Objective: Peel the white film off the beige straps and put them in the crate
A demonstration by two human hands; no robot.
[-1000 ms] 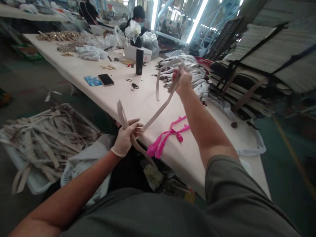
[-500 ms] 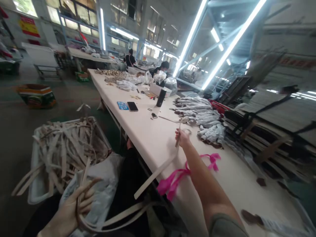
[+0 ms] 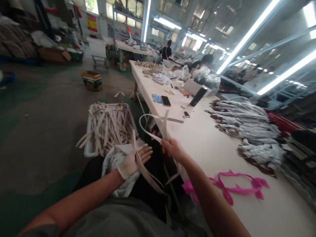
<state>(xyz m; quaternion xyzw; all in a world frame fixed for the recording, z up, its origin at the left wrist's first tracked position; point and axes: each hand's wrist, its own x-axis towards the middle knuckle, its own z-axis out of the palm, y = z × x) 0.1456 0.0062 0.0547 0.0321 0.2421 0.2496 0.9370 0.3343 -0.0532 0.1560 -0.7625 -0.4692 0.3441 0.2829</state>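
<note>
My left hand (image 3: 132, 161), in a pale glove, is palm up over my lap with its fingers stretched. Beige straps (image 3: 145, 172) lie across its palm at the thumb and hang down in loops. To its right, beside the table edge, my right hand (image 3: 172, 149) is closed on a light strap (image 3: 164, 126), which sticks up from the fist and curves in a loop to the left. A white bag or cloth (image 3: 115, 158) rests on my lap below the left hand. Just beyond stands a white basket (image 3: 88, 146) heaped with similar straps (image 3: 111, 125).
On the long table (image 3: 204, 144) are a pink ribbon (image 3: 237, 190), bundles of white-wrapped straps (image 3: 244, 115), a phone (image 3: 166, 101), a blue card (image 3: 156, 98) and a black cylinder (image 3: 198, 96). A cardboard box (image 3: 92, 81) stands on the floor. People are farther back.
My right hand has come back from over the table towards my left hand, bringing the strap. The left hand has uncurled its fingers. The view has swung left.
</note>
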